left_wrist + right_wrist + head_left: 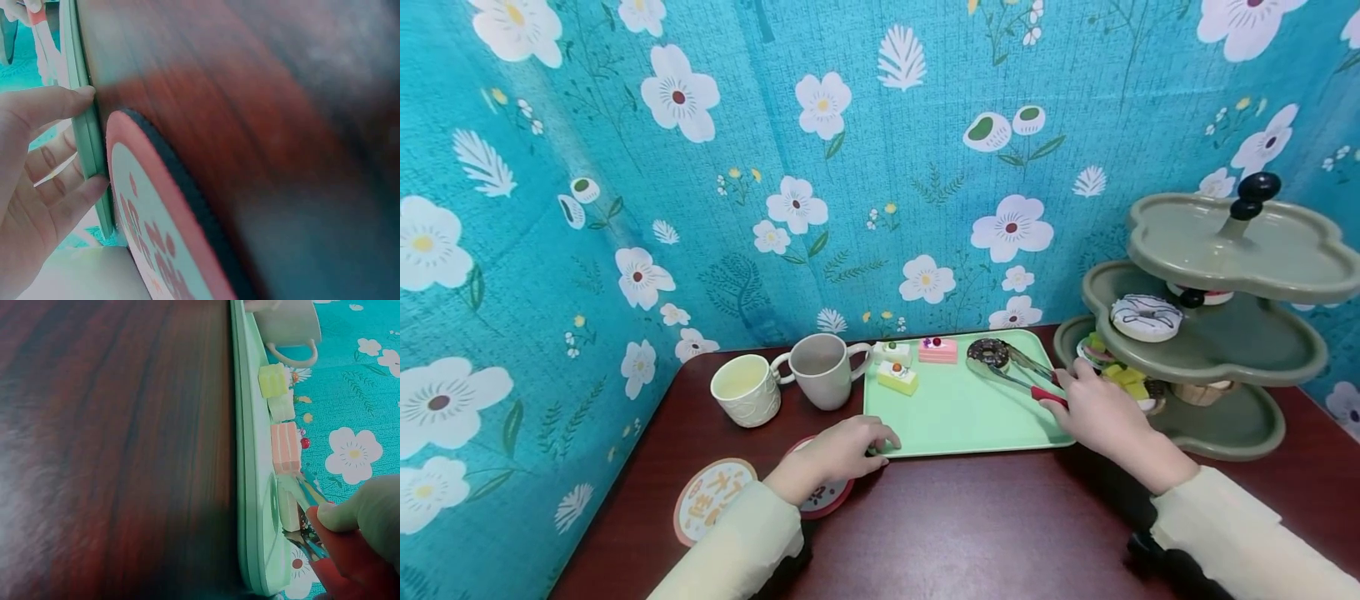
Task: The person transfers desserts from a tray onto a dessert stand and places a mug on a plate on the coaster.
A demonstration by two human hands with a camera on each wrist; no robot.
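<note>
My right hand (1101, 414) grips tongs (1017, 383) with red handles and metal heads. The heads reach either side of a chocolate doughnut (990, 352) with pale sprinkles, at the back right of a light green tray (955, 425). In the right wrist view the thumb presses along the red handle (344, 556). At the tray's front left corner my left hand (842, 450) holds the rim, fingertips to both sides of it in the left wrist view. A pink cake slice (937, 351), a yellow one (897, 379) and a whitish one (892, 351) sit at the tray's back left.
A three-tier green stand (1225, 342) on the right bears a white doughnut (1146, 317) and other sweets. Left of the tray are a grey mug (823, 375), a cream cup (747, 392) and two round coasters, one (711, 500) orange-rimmed, one (827, 498) red-rimmed under the left forearm.
</note>
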